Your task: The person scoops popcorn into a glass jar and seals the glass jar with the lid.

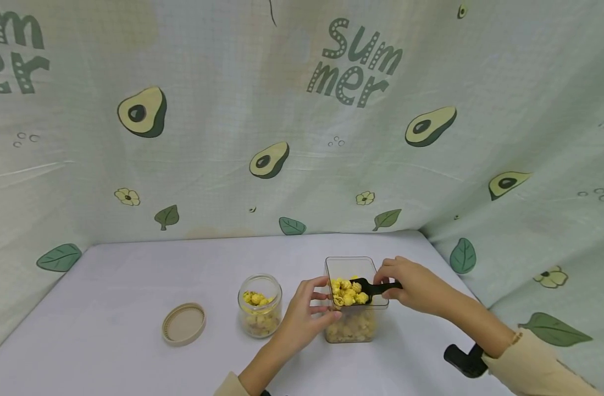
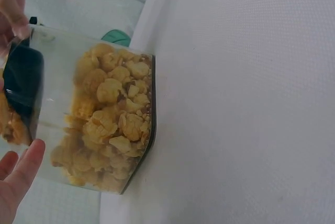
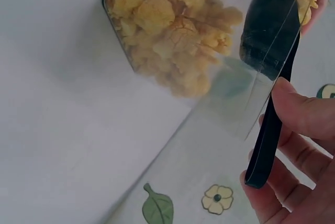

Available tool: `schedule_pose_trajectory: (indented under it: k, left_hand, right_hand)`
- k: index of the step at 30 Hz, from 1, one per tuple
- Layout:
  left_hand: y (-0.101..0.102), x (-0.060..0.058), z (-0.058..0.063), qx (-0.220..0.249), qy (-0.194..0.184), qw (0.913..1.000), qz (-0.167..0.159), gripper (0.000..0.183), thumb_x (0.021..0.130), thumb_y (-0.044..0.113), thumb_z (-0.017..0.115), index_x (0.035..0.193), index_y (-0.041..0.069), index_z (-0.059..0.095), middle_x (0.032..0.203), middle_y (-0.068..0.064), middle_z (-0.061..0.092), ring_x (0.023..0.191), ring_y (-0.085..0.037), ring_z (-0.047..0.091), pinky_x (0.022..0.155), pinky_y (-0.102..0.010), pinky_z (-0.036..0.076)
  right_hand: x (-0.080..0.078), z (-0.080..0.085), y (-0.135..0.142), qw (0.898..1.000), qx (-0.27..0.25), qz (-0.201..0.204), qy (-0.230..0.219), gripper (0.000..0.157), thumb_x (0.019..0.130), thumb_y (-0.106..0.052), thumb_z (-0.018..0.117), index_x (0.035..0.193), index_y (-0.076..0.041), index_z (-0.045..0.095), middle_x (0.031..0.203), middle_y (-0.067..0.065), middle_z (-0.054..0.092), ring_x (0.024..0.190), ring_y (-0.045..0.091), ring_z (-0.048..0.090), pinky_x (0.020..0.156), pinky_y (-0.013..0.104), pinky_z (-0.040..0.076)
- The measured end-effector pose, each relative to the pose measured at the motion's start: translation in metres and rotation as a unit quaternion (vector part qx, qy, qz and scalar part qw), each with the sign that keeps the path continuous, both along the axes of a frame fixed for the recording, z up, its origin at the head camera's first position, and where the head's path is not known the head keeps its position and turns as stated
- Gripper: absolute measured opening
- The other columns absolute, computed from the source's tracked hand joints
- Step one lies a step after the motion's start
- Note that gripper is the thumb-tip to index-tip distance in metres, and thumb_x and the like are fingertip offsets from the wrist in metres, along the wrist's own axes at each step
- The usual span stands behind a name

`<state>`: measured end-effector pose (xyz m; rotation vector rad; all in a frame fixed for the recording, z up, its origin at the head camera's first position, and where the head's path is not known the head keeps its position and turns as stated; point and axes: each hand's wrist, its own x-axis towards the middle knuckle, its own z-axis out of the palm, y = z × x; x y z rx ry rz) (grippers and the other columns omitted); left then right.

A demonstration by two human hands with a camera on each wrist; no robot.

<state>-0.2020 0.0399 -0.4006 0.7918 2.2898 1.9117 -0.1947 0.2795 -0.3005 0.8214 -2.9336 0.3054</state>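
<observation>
A clear square container [image 1: 351, 324] stands on the table, its lower part filled with yellow caramel popcorn [image 2: 110, 119]. My left hand [image 1: 306, 311] holds its left side near the rim, thumb toward the front corner. The black scoop [image 3: 269, 30] is inside the container's upper part, heaped with popcorn [image 1: 348, 291]. With thumb and fingers, my right hand [image 1: 410, 283] grips the scoop's handle [image 3: 264, 148] over the right rim. To the left is an open round glass jar [image 1: 260, 313], partly filled with the same popcorn.
A beige round lid [image 1: 183, 324] lies on the table [image 1: 109, 297], left of the jar. Behind the table hangs a pale curtain [image 1: 208, 110] printed with avocados and leaves; it also runs along the right side.
</observation>
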Motion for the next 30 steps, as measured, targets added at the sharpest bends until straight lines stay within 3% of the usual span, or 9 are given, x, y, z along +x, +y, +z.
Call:
schedule_pose_trajectory:
  k: [7, 12, 22, 30]
  left_hand:
    - [0.000, 0.001, 0.000, 0.002, -0.002, 1.0000, 0.002, 0.061, 0.082, 0.020, 0.070, 0.135, 0.008, 0.041, 0.132, -0.014, 0.041, 0.109, -0.026, 0.051, 0.087, -0.029, 0.053]
    - [-0.001, 0.001, 0.000, 0.003, -0.001, 1.0000, 0.000, 0.061, 0.083, 0.020, 0.070, 0.135, 0.008, 0.041, 0.132, -0.014, 0.041, 0.109, -0.026, 0.051, 0.087, -0.027, 0.053]
    - [-0.001, 0.001, 0.000, -0.006, -0.002, 1.0000, 0.002, 0.063, 0.082, 0.021, 0.070, 0.136, 0.010, 0.040, 0.131, -0.011, 0.041, 0.110, -0.024, 0.051, 0.088, -0.025, 0.053]
    - [-0.001, 0.001, 0.000, -0.006, 0.001, 1.0000, 0.001, 0.062, 0.083, 0.021, 0.070, 0.136, 0.010, 0.040, 0.131, -0.011, 0.042, 0.109, -0.024, 0.051, 0.087, -0.026, 0.053]
  right_hand:
    - [0.002, -0.002, -0.003, 0.996, -0.051, -0.056, -0.047, 0.018, 0.076, -0.009, 0.074, 0.092, -0.016, 0.068, 0.079, -0.011, 0.055, 0.070, 0.006, 0.046, 0.058, 0.022, 0.041]
    - [0.005, -0.005, -0.003, 0.993, -0.070, -0.083, -0.055, 0.018, 0.076, -0.010, 0.074, 0.092, -0.014, 0.068, 0.080, -0.008, 0.057, 0.067, 0.007, 0.045, 0.056, 0.022, 0.041]
    - [0.008, -0.008, 0.003, 0.991, -0.103, -0.077, -0.030, 0.019, 0.073, -0.010, 0.076, 0.090, -0.013, 0.068, 0.079, -0.008, 0.058, 0.063, 0.003, 0.046, 0.052, 0.020, 0.040]
    - [0.010, -0.012, 0.011, 0.987, -0.134, -0.076, -0.050, 0.020, 0.074, -0.010, 0.075, 0.093, -0.010, 0.069, 0.080, -0.005, 0.060, 0.063, 0.002, 0.048, 0.053, 0.020, 0.043]
